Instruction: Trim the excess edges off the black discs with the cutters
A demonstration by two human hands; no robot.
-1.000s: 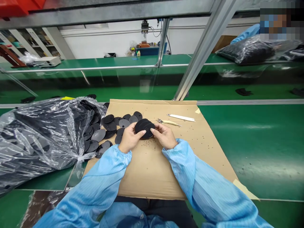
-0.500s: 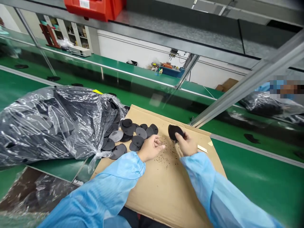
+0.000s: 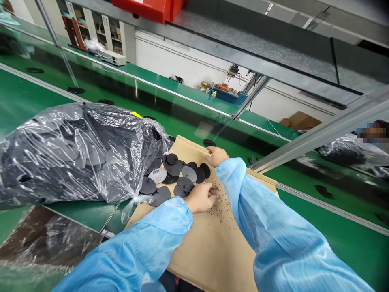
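Note:
My left hand (image 3: 203, 198) hovers low over the cardboard sheet (image 3: 209, 247), fingers curled in toward the thumb; whatever may be between them is hidden. Right beside it lies a loose pile of thin black and grey discs (image 3: 184, 184), some with a small knob. My right hand (image 3: 217, 156) reaches over the far edge of the cardboard, its fingers slightly apart. Just past those fingertips, a black disc (image 3: 209, 142) rests on the green belt (image 3: 188, 129). Dark specks (image 3: 220, 205) are scattered on the cardboard between my forearms.
A bulging clear plastic bag of discs (image 3: 75, 154) lies at the left. Metal posts (image 3: 316, 140) and a shelf with a red bin (image 3: 148, 9) stand ahead and above. More black pieces (image 3: 324, 191) lie along the belt. Another person's hand and bag (image 3: 346, 150) show at far right.
My right hand has moved forward and left, and the black disc it held now lies on the belt. My left hand's fingers have curled closer together. The view has shifted slightly.

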